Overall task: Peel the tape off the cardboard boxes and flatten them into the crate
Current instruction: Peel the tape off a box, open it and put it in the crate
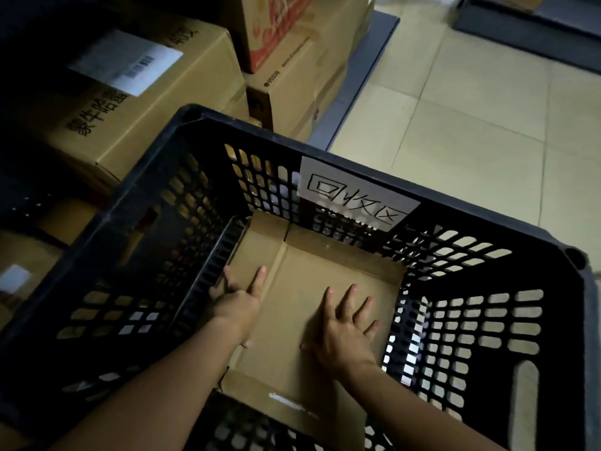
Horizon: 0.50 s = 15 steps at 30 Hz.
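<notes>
Low in the frame, a pale strip (286, 400), perhaps leftover tape, marks the near flap of the flattened cardboard box (325, 265) lying on the bottom of the black crate (325, 148). We lay our left hand (239, 301) at its left edge and our right hand (341, 330) at centre, both flat, fingers straight, grasping nothing. We judge the board light and stiff across its panels but springy at the creases, best pressed near the folds or taken by an edge. Beyond, a handwritten label (354, 196) hangs on the far wall; sealed cartons (146, 102) stack at upper left beside the tiled floor (471, 125).
</notes>
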### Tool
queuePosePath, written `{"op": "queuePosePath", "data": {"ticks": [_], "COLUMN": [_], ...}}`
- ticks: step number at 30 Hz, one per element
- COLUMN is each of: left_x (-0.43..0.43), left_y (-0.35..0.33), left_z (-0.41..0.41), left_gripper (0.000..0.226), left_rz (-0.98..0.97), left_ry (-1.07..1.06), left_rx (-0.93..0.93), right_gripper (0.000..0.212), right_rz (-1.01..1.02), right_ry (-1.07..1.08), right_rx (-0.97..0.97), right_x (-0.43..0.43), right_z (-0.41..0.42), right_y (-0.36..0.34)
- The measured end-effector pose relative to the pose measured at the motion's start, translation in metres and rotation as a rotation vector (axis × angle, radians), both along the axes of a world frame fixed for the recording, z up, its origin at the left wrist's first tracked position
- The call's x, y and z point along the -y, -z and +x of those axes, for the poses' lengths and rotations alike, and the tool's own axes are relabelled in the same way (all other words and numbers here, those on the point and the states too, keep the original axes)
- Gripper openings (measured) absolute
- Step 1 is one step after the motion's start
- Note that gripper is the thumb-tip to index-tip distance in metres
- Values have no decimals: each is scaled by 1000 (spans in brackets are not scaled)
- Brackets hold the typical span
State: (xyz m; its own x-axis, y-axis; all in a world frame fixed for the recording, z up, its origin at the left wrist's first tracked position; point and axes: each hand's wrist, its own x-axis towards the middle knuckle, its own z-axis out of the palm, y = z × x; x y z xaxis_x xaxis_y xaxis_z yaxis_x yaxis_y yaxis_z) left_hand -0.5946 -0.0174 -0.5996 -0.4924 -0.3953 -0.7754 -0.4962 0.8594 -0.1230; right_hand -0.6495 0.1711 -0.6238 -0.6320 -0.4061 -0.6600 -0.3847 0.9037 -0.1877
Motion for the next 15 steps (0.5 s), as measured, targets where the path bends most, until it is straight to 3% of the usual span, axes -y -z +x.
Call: {"op": "queuePosePath", "data": {"ticks": [11, 15], "left_x": [-11, -14], "left_y": [-4, -29], "left_z": [-8, -8], "left_gripper": [132, 115], "left_rz": [-66, -19], "left_ry": [-28, -8], "left_rx": [46, 84], "right_gripper": [112, 111], "right_rz": [19, 11], "right_ry": [-27, -19], "right_rx": [-33, -38], "right_x": [2, 1], "right_z": [-2, 0], "right_y": [1, -4]}}
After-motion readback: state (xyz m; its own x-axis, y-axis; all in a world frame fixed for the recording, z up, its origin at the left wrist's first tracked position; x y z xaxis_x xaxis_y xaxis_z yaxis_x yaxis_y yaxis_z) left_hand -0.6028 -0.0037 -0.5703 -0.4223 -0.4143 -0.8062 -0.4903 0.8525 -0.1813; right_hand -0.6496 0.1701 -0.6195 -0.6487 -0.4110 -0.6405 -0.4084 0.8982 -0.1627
